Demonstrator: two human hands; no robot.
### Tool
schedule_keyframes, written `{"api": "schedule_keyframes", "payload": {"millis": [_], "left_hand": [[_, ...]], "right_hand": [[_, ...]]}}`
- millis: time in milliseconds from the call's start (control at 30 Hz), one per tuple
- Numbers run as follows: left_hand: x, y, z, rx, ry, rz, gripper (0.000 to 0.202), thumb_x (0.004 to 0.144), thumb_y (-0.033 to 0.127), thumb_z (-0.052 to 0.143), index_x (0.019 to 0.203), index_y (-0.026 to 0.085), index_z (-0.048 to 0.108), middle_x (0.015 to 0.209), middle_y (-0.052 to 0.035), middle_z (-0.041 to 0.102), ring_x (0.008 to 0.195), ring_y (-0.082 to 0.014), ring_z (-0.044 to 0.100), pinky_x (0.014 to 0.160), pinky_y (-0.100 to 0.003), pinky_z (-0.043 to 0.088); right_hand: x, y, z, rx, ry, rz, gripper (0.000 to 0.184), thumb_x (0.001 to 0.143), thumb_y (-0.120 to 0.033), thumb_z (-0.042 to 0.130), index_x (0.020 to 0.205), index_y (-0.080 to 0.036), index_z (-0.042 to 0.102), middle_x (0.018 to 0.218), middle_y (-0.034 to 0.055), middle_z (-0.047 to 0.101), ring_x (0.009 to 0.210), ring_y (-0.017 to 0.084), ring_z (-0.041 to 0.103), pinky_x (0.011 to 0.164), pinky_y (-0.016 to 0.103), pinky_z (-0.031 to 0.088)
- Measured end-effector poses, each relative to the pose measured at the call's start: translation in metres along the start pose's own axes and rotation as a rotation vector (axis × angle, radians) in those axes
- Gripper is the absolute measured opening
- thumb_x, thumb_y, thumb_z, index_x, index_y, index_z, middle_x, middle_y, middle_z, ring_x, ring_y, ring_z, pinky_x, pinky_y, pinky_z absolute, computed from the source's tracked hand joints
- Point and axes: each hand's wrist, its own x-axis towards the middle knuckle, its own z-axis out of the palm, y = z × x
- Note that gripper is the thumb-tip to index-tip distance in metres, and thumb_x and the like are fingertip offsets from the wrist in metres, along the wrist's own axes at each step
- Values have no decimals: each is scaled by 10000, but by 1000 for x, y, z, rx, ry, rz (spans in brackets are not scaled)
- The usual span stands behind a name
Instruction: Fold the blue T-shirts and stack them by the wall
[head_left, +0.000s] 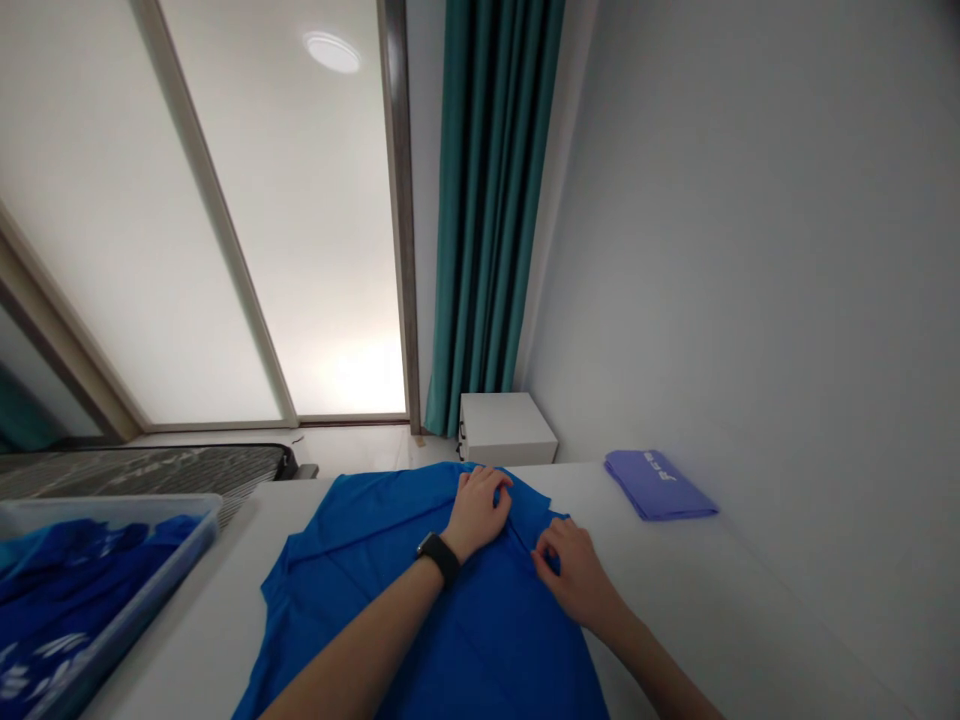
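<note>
A blue T-shirt (465,620) lies spread on the white table, with creases across it and one sleeve out to the left. My left hand (480,510), a dark watch on its wrist, is on the far part of the shirt with its fingers curled in on the cloth. Just right of it, my right hand (574,570) pinches the shirt near its right edge between thumb and fingers. The hands partly cover the cloth that they hold.
At the left, a clear plastic bin (214,510) contains blue clothes (67,590). A folded purple cloth or bag (660,485) with white marks lies by the right wall. Beyond the white table (247,540) stand a small white cabinet (506,425) and a teal curtain (491,200).
</note>
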Motion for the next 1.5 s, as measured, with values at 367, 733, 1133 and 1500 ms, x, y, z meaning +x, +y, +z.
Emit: {"api": "schedule_keyframes", "payload": {"millis": [367, 733, 1133, 1500], "left_hand": [[-41, -33, -4, 135, -265, 269, 430, 977, 367, 442, 1399, 293, 484, 1463, -77, 474, 1348, -265, 401, 1113, -476, 297], [-45, -31, 2, 123, -259, 253, 436, 978, 340, 445, 1412, 301, 465, 1477, -72, 458, 1353, -270, 388, 1119, -495, 286], [-38, -124, -99, 310, -90, -347, 205, 929, 239, 465, 1021, 224, 648, 1045, -43, 671, 1048, -216, 572, 904, -335, 405], [-63, -203, -133, 302, -62, -723, 230, 830, 388, 581, 844, 174, 666, 952, -126, 722, 965, -312, 647, 880, -437, 400]], "right_hand": [[37, 49, 14, -186, 103, 364, 227, 921, -249, 428, 803, -208, 617, 843, 44, 654, 851, 190, 600, 746, 283, 368], [58, 39, 24, -323, 20, 285, 106, 908, -276, 533, 937, -214, 614, 995, 68, 656, 999, 243, 558, 799, 324, 335], [44, 14, 31, -48, 158, 59, 181, 900, -206, 415, 932, -225, 593, 942, 66, 682, 933, 236, 586, 824, 357, 342], [29, -18, 45, 73, 200, -206, 154, 927, -238, 426, 908, -242, 580, 857, 32, 658, 809, 218, 589, 736, 350, 393]]}}
